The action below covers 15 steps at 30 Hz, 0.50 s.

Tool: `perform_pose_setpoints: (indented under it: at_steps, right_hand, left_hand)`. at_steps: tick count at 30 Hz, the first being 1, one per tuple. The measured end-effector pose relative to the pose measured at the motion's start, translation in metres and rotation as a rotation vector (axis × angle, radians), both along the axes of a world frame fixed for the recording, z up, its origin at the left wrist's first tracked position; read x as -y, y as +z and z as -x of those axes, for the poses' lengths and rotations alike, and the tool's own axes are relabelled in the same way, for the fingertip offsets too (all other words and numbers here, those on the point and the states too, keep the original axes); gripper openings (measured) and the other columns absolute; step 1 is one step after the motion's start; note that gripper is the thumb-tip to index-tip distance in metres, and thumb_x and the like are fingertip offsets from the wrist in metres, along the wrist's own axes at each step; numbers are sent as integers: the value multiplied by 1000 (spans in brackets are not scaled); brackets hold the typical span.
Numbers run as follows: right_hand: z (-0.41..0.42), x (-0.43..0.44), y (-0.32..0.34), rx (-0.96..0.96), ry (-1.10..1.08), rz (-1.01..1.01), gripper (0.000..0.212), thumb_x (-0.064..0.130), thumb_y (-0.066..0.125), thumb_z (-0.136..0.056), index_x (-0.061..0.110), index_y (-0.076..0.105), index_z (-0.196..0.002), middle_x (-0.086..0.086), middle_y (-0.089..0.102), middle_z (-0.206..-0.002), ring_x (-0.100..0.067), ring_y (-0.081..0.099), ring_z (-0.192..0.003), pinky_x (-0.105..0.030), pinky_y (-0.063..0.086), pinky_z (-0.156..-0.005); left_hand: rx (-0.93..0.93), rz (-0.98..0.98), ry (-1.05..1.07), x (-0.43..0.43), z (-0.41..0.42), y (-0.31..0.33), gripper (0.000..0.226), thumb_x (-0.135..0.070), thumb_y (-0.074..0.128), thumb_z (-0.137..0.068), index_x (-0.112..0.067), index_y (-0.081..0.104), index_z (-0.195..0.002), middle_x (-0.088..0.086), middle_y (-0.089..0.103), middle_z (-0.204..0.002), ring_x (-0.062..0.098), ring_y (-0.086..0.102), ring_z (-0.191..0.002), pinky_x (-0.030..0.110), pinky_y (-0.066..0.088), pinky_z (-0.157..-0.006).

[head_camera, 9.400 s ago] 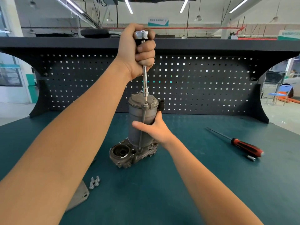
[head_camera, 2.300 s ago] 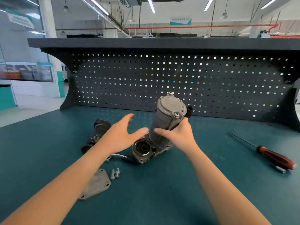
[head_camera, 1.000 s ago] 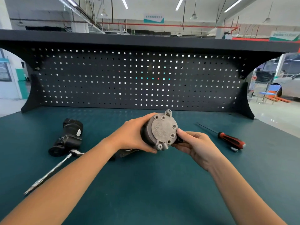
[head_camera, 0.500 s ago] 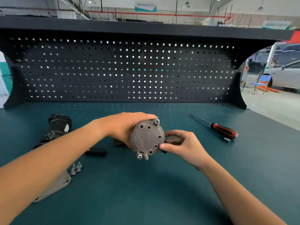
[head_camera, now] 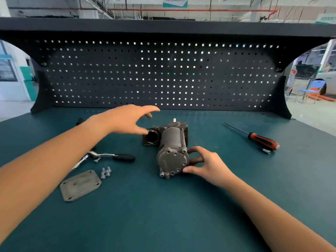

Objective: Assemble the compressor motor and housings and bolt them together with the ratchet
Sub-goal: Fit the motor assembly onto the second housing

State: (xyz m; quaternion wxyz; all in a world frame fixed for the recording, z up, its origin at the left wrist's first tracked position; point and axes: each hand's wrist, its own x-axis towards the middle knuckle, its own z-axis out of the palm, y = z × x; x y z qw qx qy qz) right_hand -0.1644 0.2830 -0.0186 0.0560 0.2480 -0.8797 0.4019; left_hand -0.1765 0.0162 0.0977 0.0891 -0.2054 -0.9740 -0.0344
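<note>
Compressor [head_camera: 171,144]: on its side, mid-surface [head_camera: 163,215].
Right grip [head_camera: 205,164]: curled on, pinching its near end!
Left grip [head_camera: 127,119]: spread wide, holding nothing.

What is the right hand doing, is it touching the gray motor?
Touching. The head view shows the right hand with its thumb and fingertips pressed on the rim of the motor at its round near end, with no gap between them.

Left arm extends from lower left, left hand [head_camera: 127,119] open mid-frame, fingers spread. Right arm enters from lower right; right hand [head_camera: 207,165] pinches the motor housing [head_camera: 171,142] with curled thumb and fingers.
</note>
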Motion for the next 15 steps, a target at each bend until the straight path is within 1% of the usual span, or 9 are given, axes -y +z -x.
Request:
perform_pose_setpoints:
  at_steps: [2, 3, 4, 6, 9, 10, 12, 13, 15]
  right_hand:
    - [2, 0, 0, -23, -3, -46, 47, 36, 78, -71, 34, 47, -106, 13, 68, -93, -3, 61, -91, -4, 37, -74]
    - [3, 0, 1, -33, -5, -67, 49, 37, 78, -71, 31, 48, -109, 15, 67, -92, -3, 60, -93, -7, 37, -75]
    - [3, -1, 1, -43, -9, -82, 51, 38, 78, -71, 29, 49, -111, 17, 66, -91, -4, 60, -94, -5, 36, -75]
    - [2, -2, 3, -67, -20, -98, 52, 41, 78, -69, 29, 51, -112, 23, 64, -88, -4, 58, -94, -1, 35, -72]
    - [0, -2, 4, -83, -37, -95, 54, 41, 78, -69, 27, 53, -116, 26, 60, -86, -6, 56, -97, -9, 34, -72]
    - [-1, -2, 4, -79, -42, -95, 54, 41, 78, -70, 27, 53, -117, 26, 60, -86, -6, 55, -98, -13, 34, -74]
    - [-3, -3, 3, -73, -53, -91, 53, 41, 76, -72, 27, 54, -118, 25, 61, -87, -6, 55, -99, -16, 33, -78]
    - [-4, -5, 2, -72, -63, -80, 52, 41, 75, -73, 27, 55, -118, 26, 61, -86, -4, 55, -98, -15, 34, -78]
    - [-5, -8, 1, -72, -91, -46, 48, 40, 75, -75, 27, 56, -117, 28, 60, -82, 1, 54, -93, -5, 33, -73]
  left_hand:
    - [-13, -74, 92, 36, -9, -5, 55, -26, 65, -86, -27, 42, -136, -7, 58, -126, 10, 55, -110, 29, 40, -99]
    - [-11, -59, 146, 54, -14, -12, 45, -23, 62, -88, -23, 50, -131, -6, 60, -125, 10, 56, -107, 23, 39, -95]
    - [8, -15, 201, 69, -19, -20, 37, -20, 59, -90, -21, 56, -127, -5, 61, -124, 9, 56, -107, 19, 37, -91]
    - [76, 79, 277, 92, -25, -43, 31, -16, 54, -92, -19, 60, -122, -5, 61, -124, 11, 55, -110, 15, 34, -88]
    - [153, 191, 299, 102, -25, -72, 30, -14, 51, -90, -19, 64, -116, -3, 64, -117, 15, 57, -103, 21, 40, -87]
    - [151, 239, 295, 102, -23, -77, 30, -14, 50, -90, -20, 65, -115, -2, 65, -114, 16, 56, -100, 25, 42, -88]
    - [111, 330, 313, 103, -18, -80, 28, -18, 49, -92, -23, 64, -115, -3, 64, -113, 17, 54, -102, 30, 43, -88]
    - [104, 356, 324, 103, -16, -79, 27, -21, 48, -93, -24, 64, -114, -4, 63, -113, 17, 52, -104, 31, 44, -88]
    - [111, 390, 336, 104, -12, -77, 22, -26, 47, -95, -27, 63, -110, -7, 62, -112, 14, 53, -104, 30, 44, -87]
